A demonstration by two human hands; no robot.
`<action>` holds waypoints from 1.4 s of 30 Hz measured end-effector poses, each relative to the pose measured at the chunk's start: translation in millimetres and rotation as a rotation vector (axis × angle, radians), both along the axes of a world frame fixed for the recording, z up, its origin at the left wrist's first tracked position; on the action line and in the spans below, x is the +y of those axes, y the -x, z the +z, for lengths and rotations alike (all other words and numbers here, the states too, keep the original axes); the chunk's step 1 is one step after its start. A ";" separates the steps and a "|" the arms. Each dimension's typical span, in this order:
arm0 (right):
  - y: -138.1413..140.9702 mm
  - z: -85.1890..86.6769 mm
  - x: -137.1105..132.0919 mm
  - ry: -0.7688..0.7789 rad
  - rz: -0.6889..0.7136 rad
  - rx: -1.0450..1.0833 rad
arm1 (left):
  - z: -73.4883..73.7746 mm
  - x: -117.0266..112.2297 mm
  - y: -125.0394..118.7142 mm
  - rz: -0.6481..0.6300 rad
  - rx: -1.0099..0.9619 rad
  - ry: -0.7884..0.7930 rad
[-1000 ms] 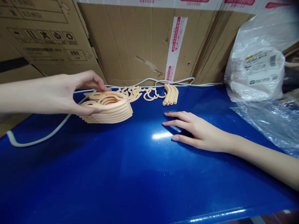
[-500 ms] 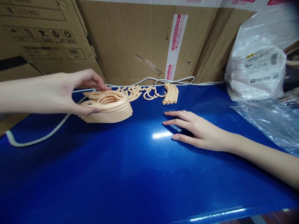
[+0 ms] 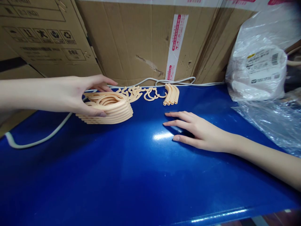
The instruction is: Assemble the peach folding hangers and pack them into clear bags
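Note:
A stack of cream, curved plastic hanger pieces (image 3: 119,114) lies on the left part of the blue tabletop. My left hand (image 3: 72,94) spreads around the left end of this stack, its thumb along the near side and its fingers stretched out over the far side. The fingers are apart; part of the stack is hidden beneath the hand. My right hand (image 3: 199,130) rests low over the tabletop with fingers apart, holding nothing. Beyond it is a row of short bent cream tubes (image 3: 171,94). Loose cream hooks (image 3: 150,94) lie between the stack and the tubes.
The blue tabletop (image 3: 131,175) is glossy. Cardboard boxes (image 3: 131,37) stand along its back edge, with a white cable (image 3: 50,135) running in front of them and curving down the left. A plastic-wrapped white bundle (image 3: 261,69) and clear wrap (image 3: 270,122) occupy the right.
My left hand has shifted slightly right and its fingers have straightened away from the top of the hanger pieces. My right hand has stayed in place.

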State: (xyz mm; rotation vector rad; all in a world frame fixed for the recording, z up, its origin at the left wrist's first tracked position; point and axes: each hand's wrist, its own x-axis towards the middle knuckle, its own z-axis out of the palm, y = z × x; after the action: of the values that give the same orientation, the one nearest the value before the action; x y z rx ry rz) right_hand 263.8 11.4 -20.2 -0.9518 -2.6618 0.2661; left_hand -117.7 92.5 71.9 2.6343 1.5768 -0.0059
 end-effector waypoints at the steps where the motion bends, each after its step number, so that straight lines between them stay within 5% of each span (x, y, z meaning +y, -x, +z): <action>1: 0.0 0.0 0.1 0.001 0.000 0.004 | 0.4 0.3 0.0 -0.001 0.002 0.005; 42: -1.2 -0.9 0.6 -0.005 0.009 -0.028 | 4.4 0.1 -3.6 0.019 0.005 0.035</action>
State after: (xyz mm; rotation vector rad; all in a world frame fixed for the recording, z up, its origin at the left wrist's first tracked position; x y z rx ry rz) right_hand 265.0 12.0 -21.1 -0.9490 -2.6916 0.2499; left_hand -114.1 92.6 76.3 2.5949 1.5885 -0.0389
